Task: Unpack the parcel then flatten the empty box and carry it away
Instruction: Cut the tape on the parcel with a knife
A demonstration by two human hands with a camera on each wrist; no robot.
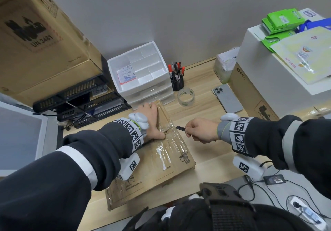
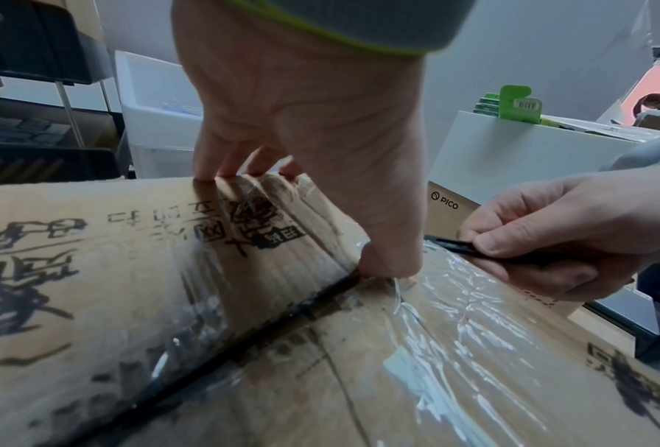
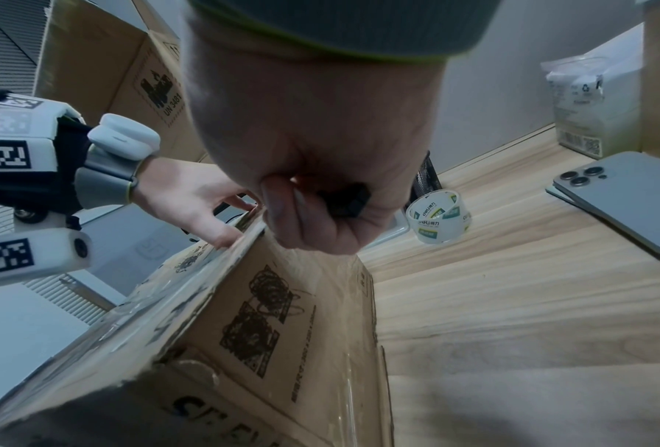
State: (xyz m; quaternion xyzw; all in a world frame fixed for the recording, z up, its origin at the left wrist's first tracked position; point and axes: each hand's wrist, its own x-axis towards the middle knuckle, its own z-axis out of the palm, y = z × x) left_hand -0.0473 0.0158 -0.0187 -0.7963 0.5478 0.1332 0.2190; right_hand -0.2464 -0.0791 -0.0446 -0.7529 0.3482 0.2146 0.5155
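A brown cardboard parcel (image 1: 172, 160) lies on the wooden desk (image 1: 206, 108), its top flaps closed under wrinkled clear tape (image 2: 455, 317). My left hand (image 1: 151, 121) rests flat on its top, fingertips (image 2: 206, 174) at the far edge and thumb pressing by the centre seam (image 2: 282, 314). My right hand (image 1: 200, 129) grips a small black cutter (image 1: 180, 127), whose tip points at the tape just right of the left thumb. In the right wrist view the cutter (image 3: 345, 199) sits in the curled fingers above the parcel's side wall (image 3: 282, 317).
Behind the parcel stand a white drawer organiser (image 1: 141, 69), a pen cup (image 1: 177, 82), a tape roll (image 1: 186, 96) and a phone (image 1: 227, 98). A big carton (image 1: 41, 42) on black trays (image 1: 80, 98) is at left, a PICO box (image 1: 250, 91) at right, and cables and a power strip (image 1: 304, 211) lie near the front.
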